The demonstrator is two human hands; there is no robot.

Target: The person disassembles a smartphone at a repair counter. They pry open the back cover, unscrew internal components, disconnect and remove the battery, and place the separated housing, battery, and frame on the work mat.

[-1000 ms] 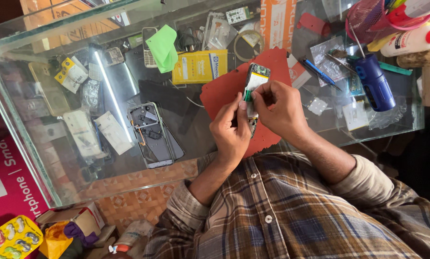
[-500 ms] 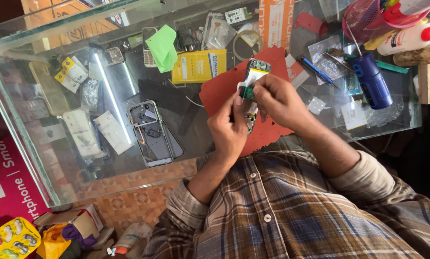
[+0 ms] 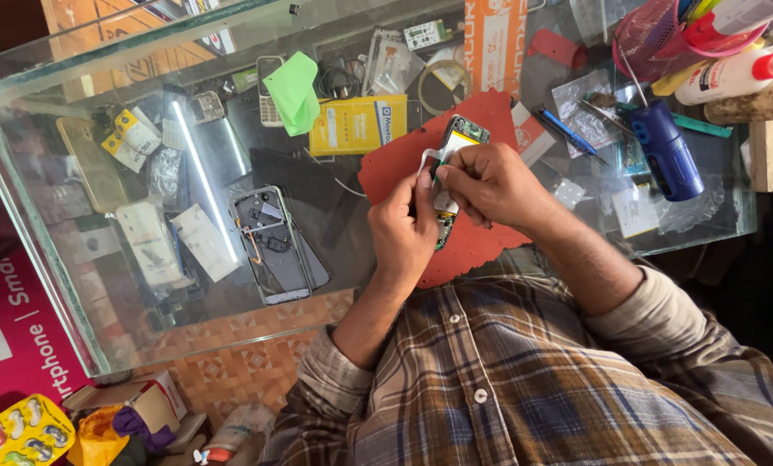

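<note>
Both my hands hold a small phone circuit board, green with a yellow patch and a white strip at its side, above a red mat on the glass counter. My right hand pinches the board's middle from the right. My left hand grips its lower end, fingertips against the white strip. The board's lower part is hidden behind my fingers.
An opened phone housing lies on the glass to the left. A green cloth, a yellow box, a tape roll, a blue pen, a blue cylindrical tool, a white bottle and a pink basket stand at the back.
Both hands stay over the red mat with the board. My fingers have shifted slightly on it, and the board sits a little more upright.
</note>
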